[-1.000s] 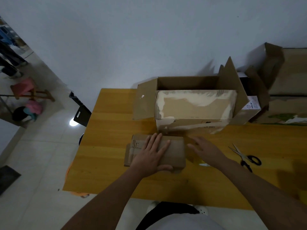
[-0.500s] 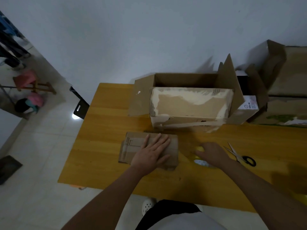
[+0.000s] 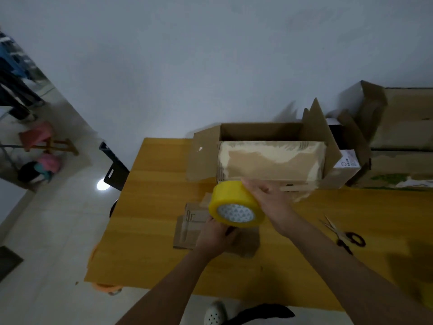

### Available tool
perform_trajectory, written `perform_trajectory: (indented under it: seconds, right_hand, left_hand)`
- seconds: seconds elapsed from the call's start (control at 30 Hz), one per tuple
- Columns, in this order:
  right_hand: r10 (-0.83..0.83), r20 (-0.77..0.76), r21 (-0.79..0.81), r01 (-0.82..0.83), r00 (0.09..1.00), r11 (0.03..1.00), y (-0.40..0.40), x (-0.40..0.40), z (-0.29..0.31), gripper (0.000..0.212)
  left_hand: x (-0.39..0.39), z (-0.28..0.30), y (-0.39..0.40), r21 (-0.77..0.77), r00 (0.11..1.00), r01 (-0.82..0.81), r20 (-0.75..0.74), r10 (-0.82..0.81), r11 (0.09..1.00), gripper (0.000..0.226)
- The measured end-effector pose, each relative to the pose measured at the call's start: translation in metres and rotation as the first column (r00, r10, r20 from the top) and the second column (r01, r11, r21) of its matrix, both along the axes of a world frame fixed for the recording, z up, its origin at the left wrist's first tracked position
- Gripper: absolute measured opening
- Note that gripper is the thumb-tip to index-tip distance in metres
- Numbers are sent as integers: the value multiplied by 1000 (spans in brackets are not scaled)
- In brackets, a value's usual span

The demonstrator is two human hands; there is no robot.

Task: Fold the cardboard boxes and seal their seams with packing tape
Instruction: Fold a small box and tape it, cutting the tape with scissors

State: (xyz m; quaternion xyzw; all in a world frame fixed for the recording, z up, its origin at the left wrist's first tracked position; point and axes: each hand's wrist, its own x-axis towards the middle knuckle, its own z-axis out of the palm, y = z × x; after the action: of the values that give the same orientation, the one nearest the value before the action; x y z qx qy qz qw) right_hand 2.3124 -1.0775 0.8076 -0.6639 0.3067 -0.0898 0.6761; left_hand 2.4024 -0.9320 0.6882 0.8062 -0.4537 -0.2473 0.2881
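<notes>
1. The right hand [image 3: 269,200] grips the yellow tape roll [image 3: 235,205] from its right side, above the small flat box [image 3: 192,228] near the table's [image 3: 150,231] front edge.
2. The left hand [image 3: 216,235] pinches the roll's lower edge.
3. A second ago the left hand pressed flat on the box and the roll was not yet lifted.

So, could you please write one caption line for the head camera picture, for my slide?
Both hands, right hand and left hand, hold a yellow tape roll above a small cardboard box on the wooden table.
</notes>
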Motion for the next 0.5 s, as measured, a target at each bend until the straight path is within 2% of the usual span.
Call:
perform_trajectory:
  seconds: [0.07,0.17,0.23,0.3,0.43,0.5]
  right_hand:
    - [-34,-16,-75,33,999,997,10,6,-8,17]
    - [-62,-18,-128,59,998,990,10,8,-12,33]
    - [-16,-32,-207,9,999,978,8,8,-15,44]
    - [1,-42,-239,-11,999,971,8,8,-18,44]
    - [39,-115,-322,-75,993,944,14,6,-34,29]
    - [26,-124,-330,-66,992,942,15,3,-41,23]
  left_hand:
    - [3,11,3,-10,946,-117,-304,109,993,39]
    - [15,11,4,32,863,-263,-438,250,964,29]
    - [20,11,6,19,863,-350,-384,330,937,13]
    - [23,7,8,-31,894,-354,-306,328,935,12]
    - [29,8,11,-159,951,-237,-242,195,958,49]
    - [35,11,14,-176,952,-218,-253,170,960,52]
